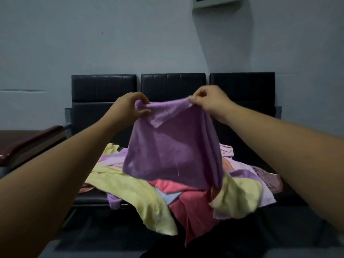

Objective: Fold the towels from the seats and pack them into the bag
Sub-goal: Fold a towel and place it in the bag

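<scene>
Forearms [55, 174] extend; fingers [143, 111] of left hand [128, 107] and right hand [210, 101] pinch purple towel [173, 146] corners.

We note a dim frame with a cold grey-blue cast — the wall [130, 38] is the brightest area, and the bottom edge falls near black. Faint sheen on the seat backs [173, 83]. Right hand [211, 101] slightly motion-blurred. Wide-angle stretch swells both forearms [46, 183] at the corners — overall soft.
</scene>
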### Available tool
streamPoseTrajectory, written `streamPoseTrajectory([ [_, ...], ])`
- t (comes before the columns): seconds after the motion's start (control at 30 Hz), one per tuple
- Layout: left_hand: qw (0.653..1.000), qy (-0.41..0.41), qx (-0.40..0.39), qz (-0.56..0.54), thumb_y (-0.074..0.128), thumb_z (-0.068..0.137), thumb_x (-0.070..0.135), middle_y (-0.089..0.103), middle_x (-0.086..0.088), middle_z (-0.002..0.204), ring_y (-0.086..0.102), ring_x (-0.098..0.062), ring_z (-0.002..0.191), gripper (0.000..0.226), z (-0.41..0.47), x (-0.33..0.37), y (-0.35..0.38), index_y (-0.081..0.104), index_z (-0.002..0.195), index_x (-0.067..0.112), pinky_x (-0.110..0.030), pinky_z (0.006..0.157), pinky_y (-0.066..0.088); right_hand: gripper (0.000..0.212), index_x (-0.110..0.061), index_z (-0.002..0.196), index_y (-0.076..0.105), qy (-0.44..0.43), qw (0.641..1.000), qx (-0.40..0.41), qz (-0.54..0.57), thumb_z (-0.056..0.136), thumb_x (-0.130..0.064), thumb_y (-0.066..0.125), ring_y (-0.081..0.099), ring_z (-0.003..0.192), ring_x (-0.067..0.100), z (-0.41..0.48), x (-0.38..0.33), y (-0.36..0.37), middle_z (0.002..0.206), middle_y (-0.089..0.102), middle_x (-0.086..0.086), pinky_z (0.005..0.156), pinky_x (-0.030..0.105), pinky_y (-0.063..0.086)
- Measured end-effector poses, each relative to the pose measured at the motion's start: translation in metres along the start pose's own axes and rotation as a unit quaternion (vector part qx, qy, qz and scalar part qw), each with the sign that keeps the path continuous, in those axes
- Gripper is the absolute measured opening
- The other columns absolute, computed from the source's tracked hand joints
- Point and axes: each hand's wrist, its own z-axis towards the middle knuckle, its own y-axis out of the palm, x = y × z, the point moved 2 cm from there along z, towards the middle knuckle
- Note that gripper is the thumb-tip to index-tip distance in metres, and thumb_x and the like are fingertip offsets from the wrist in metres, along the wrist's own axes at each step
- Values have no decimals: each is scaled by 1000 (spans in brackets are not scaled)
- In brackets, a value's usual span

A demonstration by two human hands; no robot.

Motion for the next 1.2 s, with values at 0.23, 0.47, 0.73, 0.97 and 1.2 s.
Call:
streamPoseTrajectory([
  [0.23, 971, -99, -6, -216, 67, 96, 20, 67, -13, 94, 65, -20, 85, 11, -15, -3, 18, 63, 100, 10, -37, 79, 59, 24, -14, 107, 69, 59, 982, -180, 8, 88, -25, 78, 67, 95, 21, -30, 8, 17, 100, 69, 6, 82, 34, 56],
  [0.47, 939, -91, -81, -322, 64, 98, 26, 68, -3, 81, 60, -15, 73, 17, -7, 28, 30, 66, 100, 9, -29, 65, 52, 24, -11, 108, 76, 22, 976, -217, -16, 91, -29, 75, 53, 65, 14, -38, -2, 27, 83, 68, 5, 55, 25, 41],
  [0.73, 886, -81, -223, -398, 77, 75, 25, 74, -14, 108, 70, -25, 100, 43, -6, 25, 31, 72, 110, 0, -32, 91, 58, 19, -10, 85, 65, 72, 947, -115, 292, 101, -10, 56, 60, 54, 15, -6, -43, -8, 66, 56, 6, 51, 26, 54],
  [0.97, 735, -166, -192, -628, 57, 95, 16, 70, -12, 102, 69, -25, 89, 29, -29, 2, 50, 64, 122, 9, -44, 86, 57, 13, -7, 97, 68, 115, 908, -48, 400, 101, -12, 57, 68, 75, 21, 15, -30, -16, 84, 71, 10, 68, 36, 61],
  [1.2, 821, -210, -8, -530, 60, 99, 16, 72, -5, 74, 65, -16, 70, 14, -6, -16, 16, 69, 92, 7, -24, 63, 58, 15, -3, 94, 61, 256, 936, -173, 170, 104, -7, 49, 68, 71, 23, -11, -9, -5, 85, 63, 14, 72, 39, 62],
])
